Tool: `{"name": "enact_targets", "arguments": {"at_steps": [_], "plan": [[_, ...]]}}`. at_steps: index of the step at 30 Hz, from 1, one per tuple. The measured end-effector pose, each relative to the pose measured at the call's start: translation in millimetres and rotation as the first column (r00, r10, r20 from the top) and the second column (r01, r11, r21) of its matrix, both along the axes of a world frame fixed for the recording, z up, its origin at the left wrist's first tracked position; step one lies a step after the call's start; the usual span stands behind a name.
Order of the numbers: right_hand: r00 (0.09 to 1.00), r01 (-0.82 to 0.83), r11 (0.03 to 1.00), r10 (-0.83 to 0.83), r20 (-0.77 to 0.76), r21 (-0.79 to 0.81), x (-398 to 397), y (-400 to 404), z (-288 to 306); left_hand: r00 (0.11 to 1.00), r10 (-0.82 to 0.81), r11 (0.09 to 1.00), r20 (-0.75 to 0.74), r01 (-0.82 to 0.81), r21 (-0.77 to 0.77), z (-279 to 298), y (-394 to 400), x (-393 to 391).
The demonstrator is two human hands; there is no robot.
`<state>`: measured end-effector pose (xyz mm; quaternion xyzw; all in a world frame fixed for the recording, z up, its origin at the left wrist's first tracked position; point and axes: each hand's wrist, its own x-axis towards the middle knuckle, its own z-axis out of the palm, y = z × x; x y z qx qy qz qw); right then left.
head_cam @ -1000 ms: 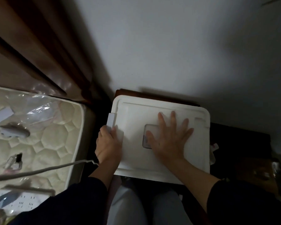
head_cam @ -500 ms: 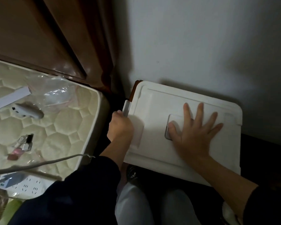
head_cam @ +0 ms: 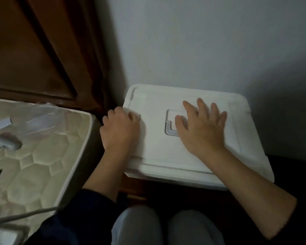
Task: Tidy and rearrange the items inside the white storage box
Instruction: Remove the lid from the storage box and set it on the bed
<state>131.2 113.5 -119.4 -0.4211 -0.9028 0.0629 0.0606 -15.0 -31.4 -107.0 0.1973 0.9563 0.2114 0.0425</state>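
The white storage box [head_cam: 193, 152] is sitting with its lid on, pushed against the pale wall [head_cam: 201, 41], directly in front of the person's knees [head_cam: 166, 227]; the right hand [head_cam: 201, 126] is lying flat on the lid, fingers straight and spread, its thumb and palm covering part of the recessed rectangular handle [head_cam: 170, 124] at the lid's centre, gripping nothing; the left hand [head_cam: 120, 129] is resting at the box's left edge, fingers curled over the rim, though whether they are clasping a latch there is hidden by the hand itself. Left of the box, a mattress [head_cam: 42, 156] with a quilted, hexagon-stitched cover is lying close by, a dark gap separating them; on it are sitting a blurred white device [head_cam: 5, 142], crinkled clear plastic [head_cam: 41, 119] and a white cable [head_cam: 25, 214]. Behind the mattress, left of the box, dark wooden panelling [head_cam: 34, 50] is rising. The lid is looking smooth, matte, with rounded corners and a raised border.
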Motion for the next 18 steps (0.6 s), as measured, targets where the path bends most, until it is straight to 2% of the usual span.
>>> {"name": "enact_targets", "arguments": {"at_steps": [4,8,11,13,16,18], "plan": [[0.998,0.0,1.0,-0.001,-0.056,-0.005,28,-10,10,0.997,-0.046,0.999,0.057,0.047,-0.024,9,-16,27],[0.985,0.172,0.985,-0.172,-0.003,-0.028,88,-31,15,0.995,-0.074,0.995,0.072,0.079,-0.062,10,-48,68],[0.949,0.316,0.947,-0.314,0.033,-0.061,126,-33,18,0.993,-0.023,1.0,0.112,0.024,-0.002,5,-60,83],[0.929,0.361,0.923,-0.368,-0.03,-0.134,141,-31,20,0.994,0.007,0.998,0.11,-0.013,0.054,0,-63,87],[0.919,0.326,0.907,-0.37,-0.138,-0.266,149,-26,18,0.998,0.044,0.994,0.054,-0.049,0.096,-5,-60,86],[0.921,0.308,0.921,-0.352,-0.167,-0.24,150,-27,13,0.998,0.046,0.991,0.03,-0.05,0.123,-7,-56,85]]}}
